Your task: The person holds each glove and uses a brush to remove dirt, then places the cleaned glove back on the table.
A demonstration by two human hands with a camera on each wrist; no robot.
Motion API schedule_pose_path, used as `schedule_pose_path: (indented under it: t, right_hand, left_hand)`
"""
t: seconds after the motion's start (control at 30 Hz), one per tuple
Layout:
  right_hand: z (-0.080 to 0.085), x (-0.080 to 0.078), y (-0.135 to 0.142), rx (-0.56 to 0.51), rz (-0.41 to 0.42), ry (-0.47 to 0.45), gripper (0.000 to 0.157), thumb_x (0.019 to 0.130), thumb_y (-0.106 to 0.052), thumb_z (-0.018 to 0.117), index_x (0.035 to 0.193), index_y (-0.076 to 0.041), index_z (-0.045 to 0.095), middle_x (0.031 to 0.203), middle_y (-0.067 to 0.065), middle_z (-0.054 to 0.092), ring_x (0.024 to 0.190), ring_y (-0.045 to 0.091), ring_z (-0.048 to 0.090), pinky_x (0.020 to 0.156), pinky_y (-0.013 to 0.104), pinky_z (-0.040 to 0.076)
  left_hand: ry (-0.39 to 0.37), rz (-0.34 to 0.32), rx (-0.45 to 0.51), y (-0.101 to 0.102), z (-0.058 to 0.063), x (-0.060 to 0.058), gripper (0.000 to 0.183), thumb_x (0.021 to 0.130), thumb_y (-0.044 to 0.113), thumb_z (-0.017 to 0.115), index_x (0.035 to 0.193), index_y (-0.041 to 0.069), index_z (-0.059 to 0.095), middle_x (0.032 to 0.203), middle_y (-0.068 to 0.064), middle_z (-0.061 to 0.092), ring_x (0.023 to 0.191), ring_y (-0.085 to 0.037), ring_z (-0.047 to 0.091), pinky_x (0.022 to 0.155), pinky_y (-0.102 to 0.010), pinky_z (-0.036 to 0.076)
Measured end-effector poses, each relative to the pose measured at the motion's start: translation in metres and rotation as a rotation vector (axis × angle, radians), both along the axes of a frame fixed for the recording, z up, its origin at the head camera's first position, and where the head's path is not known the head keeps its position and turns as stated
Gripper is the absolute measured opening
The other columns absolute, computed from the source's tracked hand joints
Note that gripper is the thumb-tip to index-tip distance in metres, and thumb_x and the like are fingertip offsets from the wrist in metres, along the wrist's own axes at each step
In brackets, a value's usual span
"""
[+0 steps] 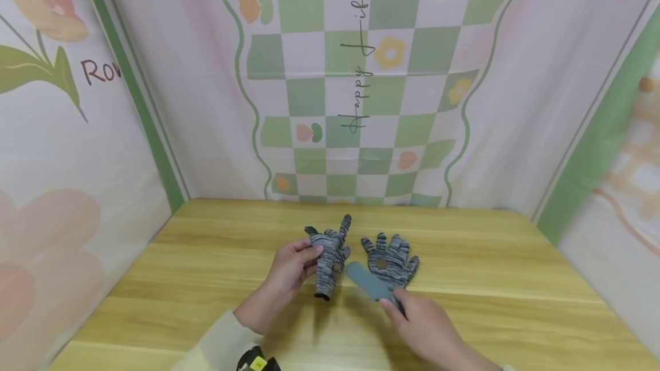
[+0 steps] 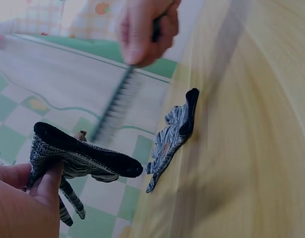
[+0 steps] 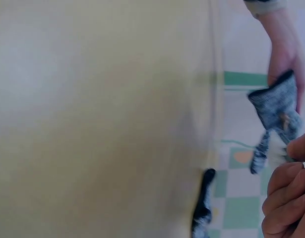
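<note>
My left hand (image 1: pixel 296 265) pinches a grey-and-black knit glove (image 1: pixel 327 256) by its side, holding it above the table with its fingers pointing away. A brown patch shows on this glove, and its dark cuff gapes in the left wrist view. In my right hand (image 1: pixel 425 322) is a brush (image 1: pixel 368 282) with a flat blue-grey back, gripped by its dark handle. Its bristles (image 2: pixel 117 106) point toward the held glove in the left wrist view, blurred. A second matching glove (image 1: pixel 394 259) lies spread on the table behind the brush, brown patch up, its cuff partly covered.
The wood-grain table (image 1: pixel 206 279) runs back to a hanging cloth (image 1: pixel 356 90) with green checks. Printed cloth also closes off the left and right sides. A black device (image 1: pixel 258 362) with a yellow label sits by my left sleeve.
</note>
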State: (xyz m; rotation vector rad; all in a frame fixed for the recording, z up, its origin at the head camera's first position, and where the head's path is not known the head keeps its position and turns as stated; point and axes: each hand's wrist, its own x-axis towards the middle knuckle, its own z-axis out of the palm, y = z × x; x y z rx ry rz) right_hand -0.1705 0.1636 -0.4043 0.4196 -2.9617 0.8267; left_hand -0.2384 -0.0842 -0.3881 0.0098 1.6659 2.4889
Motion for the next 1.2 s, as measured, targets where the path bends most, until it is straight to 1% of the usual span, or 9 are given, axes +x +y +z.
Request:
schedule_pose_path:
  t: [0.1, 0.23, 0.37, 0.63, 0.83, 0.93, 1.1, 1.17, 1.2]
  right_hand:
    - [0.008, -0.002, 0.002, -0.056, -0.023, 0.020, 0.032, 0.100, -0.040, 0.052, 0.078, -0.017, 0.050, 0.055, -0.006, 0.039, 0.046, 0.006, 0.029, 0.042, 0.021, 0.031]
    - [0.013, -0.002, 0.000, -0.089, 0.016, 0.069, 0.031, 0.101, -0.038, 0.051, 0.079, -0.017, 0.049, 0.054, -0.007, 0.037, 0.045, 0.004, 0.027, 0.042, 0.020, 0.030]
    - [0.010, 0.000, -0.005, -0.082, 0.063, 0.098, 0.028, 0.101, -0.036, 0.053, 0.079, -0.018, 0.050, 0.054, -0.010, 0.037, 0.045, 0.003, 0.029, 0.042, 0.020, 0.031]
    - [0.001, 0.001, -0.009, -0.061, 0.045, 0.107, 0.026, 0.100, -0.035, 0.055, 0.080, -0.019, 0.052, 0.056, -0.011, 0.039, 0.046, 0.003, 0.030, 0.042, 0.020, 0.032]
    - [0.000, 0.001, -0.007, -0.062, 0.055, 0.077, 0.028, 0.100, -0.039, 0.053, 0.081, -0.018, 0.053, 0.056, -0.009, 0.039, 0.046, 0.004, 0.030, 0.042, 0.021, 0.032]
    - [0.000, 0.002, -0.006, -0.036, 0.043, 0.064, 0.030, 0.099, -0.042, 0.053, 0.083, -0.017, 0.056, 0.057, -0.009, 0.040, 0.047, 0.005, 0.031, 0.043, 0.021, 0.032]
    - [0.001, 0.003, -0.002, 0.008, -0.009, 0.025, 0.036, 0.098, -0.042, 0.055, 0.104, -0.008, 0.065, 0.059, -0.007, 0.041, 0.049, 0.009, 0.035, 0.045, 0.024, 0.034]
    - [0.004, 0.003, 0.000, -0.002, -0.011, 0.019, 0.034, 0.099, -0.041, 0.054, 0.100, -0.009, 0.065, 0.058, -0.007, 0.041, 0.048, 0.008, 0.033, 0.044, 0.023, 0.033]
    - [0.005, 0.002, 0.002, -0.012, -0.007, 0.023, 0.032, 0.099, -0.041, 0.054, 0.093, -0.011, 0.063, 0.057, -0.007, 0.040, 0.047, 0.007, 0.032, 0.043, 0.023, 0.033]
  left_hand:
    - [0.008, -0.015, -0.001, 0.001, -0.001, 0.000, 0.038, 0.093, -0.004, 0.058, 0.127, -0.017, 0.046, 0.096, -0.009, 0.065, 0.080, -0.014, 0.065, 0.077, -0.026, 0.057]
    - [0.021, -0.032, 0.000, 0.003, -0.002, 0.001, 0.036, 0.092, -0.005, 0.058, 0.124, -0.017, 0.048, 0.096, -0.010, 0.066, 0.081, -0.015, 0.066, 0.078, -0.026, 0.057]
    - [0.032, -0.039, -0.006, 0.005, -0.003, 0.001, 0.035, 0.092, -0.004, 0.059, 0.123, -0.017, 0.049, 0.095, -0.009, 0.066, 0.081, -0.014, 0.065, 0.078, -0.026, 0.057]
    - [0.043, -0.029, -0.004, 0.006, -0.003, 0.002, 0.034, 0.092, -0.004, 0.058, 0.123, -0.018, 0.050, 0.093, -0.008, 0.067, 0.080, -0.014, 0.066, 0.077, -0.026, 0.057]
    - [0.036, -0.029, 0.004, 0.005, 0.000, 0.002, 0.037, 0.092, -0.004, 0.058, 0.125, -0.018, 0.048, 0.097, -0.010, 0.068, 0.083, -0.015, 0.067, 0.079, -0.027, 0.057]
    - [0.032, -0.021, 0.007, 0.005, 0.001, 0.002, 0.036, 0.092, -0.004, 0.058, 0.124, -0.018, 0.049, 0.095, -0.009, 0.068, 0.081, -0.015, 0.066, 0.078, -0.026, 0.057]
    - [0.027, -0.005, 0.011, 0.003, 0.003, 0.000, 0.032, 0.093, -0.003, 0.059, 0.120, -0.017, 0.050, 0.091, -0.007, 0.067, 0.077, -0.013, 0.065, 0.075, -0.024, 0.057]
    - [0.027, -0.007, 0.014, 0.002, 0.003, 0.000, 0.033, 0.093, -0.003, 0.059, 0.121, -0.017, 0.050, 0.092, -0.008, 0.067, 0.078, -0.013, 0.066, 0.075, -0.025, 0.057]
    - [0.029, -0.012, 0.015, 0.001, 0.003, 0.000, 0.033, 0.093, -0.003, 0.059, 0.122, -0.017, 0.050, 0.093, -0.008, 0.067, 0.079, -0.014, 0.066, 0.076, -0.025, 0.057]
